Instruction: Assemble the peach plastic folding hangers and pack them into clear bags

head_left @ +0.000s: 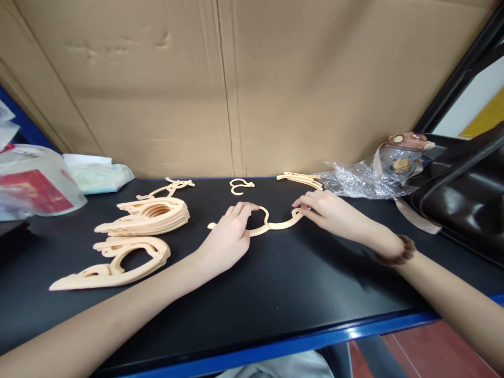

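Note:
In front of me a cream plastic folding hanger (280, 226) lies spread open on the black table. My left hand (228, 233) is closed around its hook and left arm, with part of both hidden under the fingers. The tip of the right arm is pinched between the thumb and fingers of my right hand (331, 210). Left of my left hand are a stack of folded hangers (157, 223) and, nearer to me, another folded group (134, 278). Behind my hands lie loose hooks (237, 184) and a small pile of slim cream hanger pieces (301, 180).
More cream pieces (171, 188) lie behind the stack. A clear plastic bag (350, 178), a lidded clear bottle (399, 157) and a dark leather bag (464, 189) crowd the right. At left are a translucent container (43, 178) and a packet (100, 176). Cardboard (157, 94) walls the back.

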{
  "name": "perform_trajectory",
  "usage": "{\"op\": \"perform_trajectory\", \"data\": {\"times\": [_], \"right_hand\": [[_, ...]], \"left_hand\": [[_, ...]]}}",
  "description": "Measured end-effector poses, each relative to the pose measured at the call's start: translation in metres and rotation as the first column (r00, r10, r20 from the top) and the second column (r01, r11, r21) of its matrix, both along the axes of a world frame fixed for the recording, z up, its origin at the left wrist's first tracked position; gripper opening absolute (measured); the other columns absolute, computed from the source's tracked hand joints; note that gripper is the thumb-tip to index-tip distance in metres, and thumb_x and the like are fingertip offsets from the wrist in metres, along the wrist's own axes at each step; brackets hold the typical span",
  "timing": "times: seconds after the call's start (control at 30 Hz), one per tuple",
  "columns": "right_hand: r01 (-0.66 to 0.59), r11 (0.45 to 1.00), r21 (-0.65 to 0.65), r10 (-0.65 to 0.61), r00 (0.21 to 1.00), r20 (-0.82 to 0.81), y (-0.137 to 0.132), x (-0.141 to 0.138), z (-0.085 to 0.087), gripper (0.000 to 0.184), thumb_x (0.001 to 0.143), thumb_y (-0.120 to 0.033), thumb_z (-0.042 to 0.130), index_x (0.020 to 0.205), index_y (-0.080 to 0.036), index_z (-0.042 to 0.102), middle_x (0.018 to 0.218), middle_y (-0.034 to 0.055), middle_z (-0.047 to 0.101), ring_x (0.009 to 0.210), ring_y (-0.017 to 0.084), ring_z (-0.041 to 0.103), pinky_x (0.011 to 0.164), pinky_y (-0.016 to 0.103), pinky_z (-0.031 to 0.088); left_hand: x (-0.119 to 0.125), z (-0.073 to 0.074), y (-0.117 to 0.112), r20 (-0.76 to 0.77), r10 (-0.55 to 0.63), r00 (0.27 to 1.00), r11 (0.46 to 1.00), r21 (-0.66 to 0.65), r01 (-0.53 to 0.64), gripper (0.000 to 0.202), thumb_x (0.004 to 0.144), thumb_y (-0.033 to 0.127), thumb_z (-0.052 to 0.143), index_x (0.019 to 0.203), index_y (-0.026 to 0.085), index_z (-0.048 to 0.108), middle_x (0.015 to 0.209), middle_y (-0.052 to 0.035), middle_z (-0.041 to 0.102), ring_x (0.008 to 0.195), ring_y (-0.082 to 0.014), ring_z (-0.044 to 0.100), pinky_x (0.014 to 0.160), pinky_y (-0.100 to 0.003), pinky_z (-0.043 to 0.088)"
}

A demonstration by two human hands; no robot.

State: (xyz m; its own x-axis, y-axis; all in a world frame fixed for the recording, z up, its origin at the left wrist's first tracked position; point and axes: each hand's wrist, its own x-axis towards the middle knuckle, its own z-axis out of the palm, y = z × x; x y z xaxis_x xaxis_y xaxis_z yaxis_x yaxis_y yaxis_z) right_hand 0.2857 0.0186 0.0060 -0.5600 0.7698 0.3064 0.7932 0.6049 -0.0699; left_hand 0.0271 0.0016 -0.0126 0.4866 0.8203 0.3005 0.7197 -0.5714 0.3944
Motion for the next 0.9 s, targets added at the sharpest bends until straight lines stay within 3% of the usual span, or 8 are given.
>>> {"op": "perform_trajectory", "data": {"times": [0.2, 0.27, 0.37, 0.43, 0.5, 0.73, 0.83, 0.9], "right_hand": [[-0.118, 0.983, -0.142, 0.103, 0.989, -0.108, -0.011, -0.01, 0.002, 0.026, 0.094, -0.029, 0.046, 0.111, -0.019, 0.062, 0.105, 0.0055, 0.067, 0.098, 0.019, 0.061, 0.087, 0.034, 0.045], [-0.125, 0.982, -0.142, 0.109, 0.987, -0.117, -0.014, -0.014, 0.004, 0.026, 0.093, -0.031, 0.047, 0.113, -0.02, 0.061, 0.107, 0.0055, 0.066, 0.098, 0.019, 0.06, 0.085, 0.031, 0.046], [0.027, 0.999, -0.036, -0.028, 0.998, -0.047, -0.018, -0.016, 0.008, 0.023, 0.093, -0.029, 0.047, 0.104, -0.018, 0.064, 0.096, 0.0062, 0.067, 0.089, 0.02, 0.062, 0.077, 0.031, 0.046], [0.104, 0.995, -0.006, -0.104, 0.994, 0.025, -0.019, -0.017, 0.009, 0.025, 0.094, -0.03, 0.045, 0.097, -0.019, 0.067, 0.087, 0.006, 0.067, 0.081, 0.02, 0.063, 0.072, 0.031, 0.045], [0.093, 0.996, -0.014, -0.091, 0.993, 0.073, -0.02, -0.019, 0.008, 0.029, 0.096, -0.034, 0.043, 0.096, -0.02, 0.068, 0.087, 0.0063, 0.067, 0.08, 0.02, 0.063, 0.071, 0.031, 0.045], [-0.046, 0.998, -0.035, 0.048, 0.998, 0.049, -0.023, -0.024, 0.0, 0.032, 0.096, -0.042, 0.041, 0.096, -0.019, 0.063, 0.093, 0.0069, 0.063, 0.085, 0.02, 0.06, 0.078, 0.034, 0.045], [-0.093, 0.994, -0.064, 0.095, 0.995, 0.029, -0.024, -0.026, -0.001, 0.034, 0.095, -0.046, 0.041, 0.1, -0.019, 0.061, 0.098, 0.0076, 0.061, 0.088, 0.021, 0.059, 0.081, 0.036, 0.044], [-0.11, 0.991, -0.079, 0.112, 0.994, 0.015, -0.025, -0.027, -0.001, 0.036, 0.093, -0.05, 0.043, 0.103, -0.019, 0.06, 0.101, 0.0081, 0.06, 0.09, 0.022, 0.058, 0.082, 0.037, 0.044]], "left_hand": [[0.003, -0.008, 0.003, 0.088, -0.106, 0.99, 0.994, 0.006, 0.106, 0.058, 0.073, -0.004, 0.035, 0.124, 0.022, 0.043, 0.125, -0.0045, 0.051, 0.115, -0.0188, 0.05, 0.1, -0.036, 0.042], [0.005, -0.006, 0.002, 0.032, -0.033, 0.999, 0.999, 0.045, 0.031, 0.048, 0.078, 0.003, 0.041, 0.123, 0.02, 0.045, 0.124, -0.0062, 0.053, 0.115, -0.0224, 0.048, 0.099, -0.04, 0.042], [0.004, -0.001, 0.001, -0.088, 0.167, 0.982, 0.983, 0.095, -0.158, 0.036, 0.085, 0.021, 0.049, 0.12, 0.015, 0.048, 0.122, -0.0111, 0.054, 0.114, -0.0307, 0.047, 0.096, -0.05, 0.041], [0.003, 0.001, 0.002, -0.114, 0.215, 0.97, 0.975, 0.076, -0.207, 0.038, 0.087, 0.028, 0.049, 0.122, 0.013, 0.047, 0.121, -0.013, 0.054, 0.111, -0.0321, 0.048, 0.093, -0.052, 0.042], [0.001, 0.001, 0.002, -0.084, 0.182, 0.98, 0.983, 0.034, -0.18, 0.039, 0.085, 0.027, 0.049, 0.122, 0.013, 0.046, 0.119, -0.0125, 0.054, 0.111, -0.0305, 0.049, 0.093, -0.05, 0.044], [0.003, -0.003, -0.004, 0.081, -0.042, 0.996, 0.997, -0.065, 0.047, 0.061, 0.071, 0.0, 0.04, 0.128, 0.02, 0.038, 0.125, -0.0099, 0.048, 0.11, -0.0218, 0.055, 0.09, -0.038, 0.051], [0.006, 0.0, -0.009, 0.087, -0.085, 0.993, 0.992, -0.091, 0.093, 0.069, 0.067, -0.004, 0.036, 0.13, 0.023, 0.036, 0.129, -0.0088, 0.047, 0.111, -0.0192, 0.056, 0.091, -0.034, 0.051], [0.002, 0.007, -0.011, 0.037, -0.091, 0.995, 0.993, -0.07, 0.094, 0.07, 0.068, -0.002, 0.037, 0.133, 0.023, 0.034, 0.138, -0.0085, 0.042, 0.123, -0.0199, 0.049, 0.1, -0.036, 0.046]]}}
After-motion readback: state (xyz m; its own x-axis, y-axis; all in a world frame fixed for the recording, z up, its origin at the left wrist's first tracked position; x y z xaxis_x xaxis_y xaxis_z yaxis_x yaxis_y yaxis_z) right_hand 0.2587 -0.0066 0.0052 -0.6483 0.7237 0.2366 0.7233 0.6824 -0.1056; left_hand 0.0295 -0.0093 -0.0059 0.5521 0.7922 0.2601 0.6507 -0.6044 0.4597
